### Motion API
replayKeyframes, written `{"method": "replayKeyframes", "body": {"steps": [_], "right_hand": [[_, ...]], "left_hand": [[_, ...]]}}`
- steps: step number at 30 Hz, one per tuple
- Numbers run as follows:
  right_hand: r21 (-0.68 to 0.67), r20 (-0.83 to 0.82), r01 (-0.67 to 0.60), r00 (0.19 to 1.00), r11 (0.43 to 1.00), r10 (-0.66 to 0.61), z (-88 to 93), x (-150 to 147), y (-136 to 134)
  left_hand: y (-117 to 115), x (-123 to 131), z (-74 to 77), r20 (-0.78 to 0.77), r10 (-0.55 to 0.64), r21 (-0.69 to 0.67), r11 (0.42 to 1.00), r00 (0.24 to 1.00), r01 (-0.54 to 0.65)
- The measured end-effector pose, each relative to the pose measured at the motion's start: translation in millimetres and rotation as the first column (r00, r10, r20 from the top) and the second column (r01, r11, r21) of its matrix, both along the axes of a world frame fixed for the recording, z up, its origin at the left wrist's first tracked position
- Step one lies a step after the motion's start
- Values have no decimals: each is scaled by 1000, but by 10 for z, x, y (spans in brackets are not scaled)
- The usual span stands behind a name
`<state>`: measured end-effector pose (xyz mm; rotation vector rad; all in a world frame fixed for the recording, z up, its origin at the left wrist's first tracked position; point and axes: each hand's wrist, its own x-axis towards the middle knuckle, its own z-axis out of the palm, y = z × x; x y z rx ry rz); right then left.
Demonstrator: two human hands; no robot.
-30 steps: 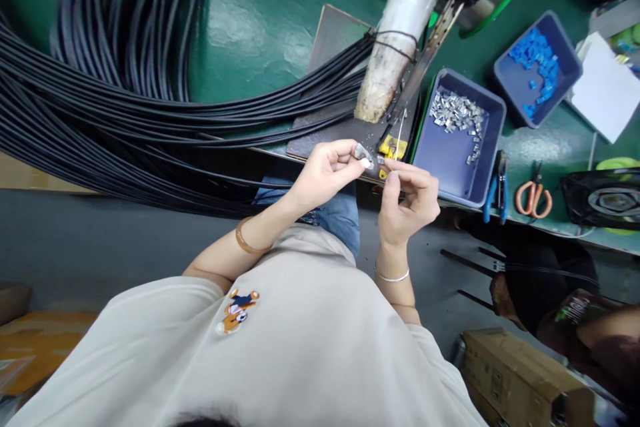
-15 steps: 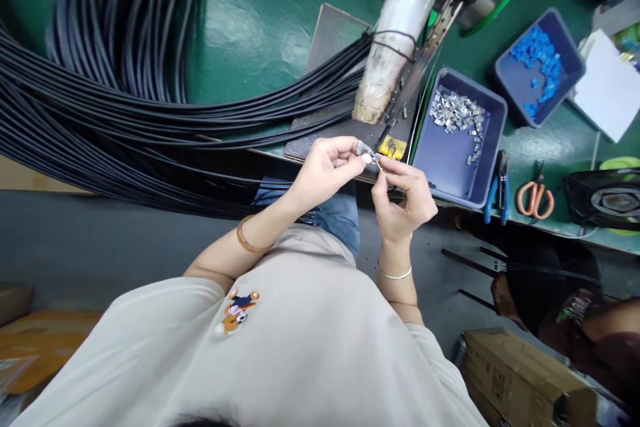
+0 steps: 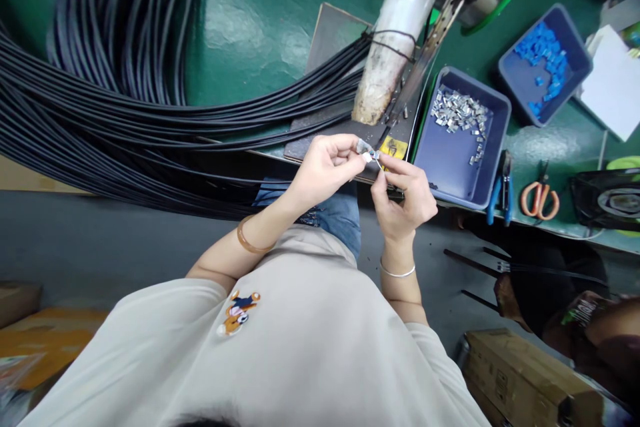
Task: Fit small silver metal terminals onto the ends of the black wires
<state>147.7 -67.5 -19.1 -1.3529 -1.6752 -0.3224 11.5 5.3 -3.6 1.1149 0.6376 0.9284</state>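
Observation:
My left hand (image 3: 323,170) is closed in a pinch on a small silvery metal clip (image 3: 365,149) just in front of the bench edge. My right hand (image 3: 403,197) is closed too, its fingertips meeting the same clip from the right and holding something thin that I cannot make out. Both hands hover over my lap, next to a dark metal plate (image 3: 330,37) on the green bench. A blue tray (image 3: 450,160) with several silver clips lies right of my hands.
A thick bundle of black cables (image 3: 125,113) sweeps across the bench from the left to a wrapped post (image 3: 395,33). A second blue tray (image 3: 525,83) holds blue parts. Blue-handled pliers (image 3: 500,187) and orange scissors (image 3: 537,197) lie at the right. A cardboard box (image 3: 530,373) sits on the floor.
My right hand moved up and left until its fingertips met the clip held in my left hand. My left hand stayed almost still.

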Motion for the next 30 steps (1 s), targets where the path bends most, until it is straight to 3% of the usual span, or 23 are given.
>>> {"method": "replayKeyframes", "body": {"steps": [9, 30], "right_hand": [[-51, -107, 40, 993, 998, -45, 39, -33, 36], [-49, -71, 10, 997, 999, -14, 119, -45, 72]], "left_hand": [[19, 33, 19, -11, 12, -38, 999, 1000, -13], [31, 6, -3, 2, 26, -13, 1000, 1000, -26]]}}
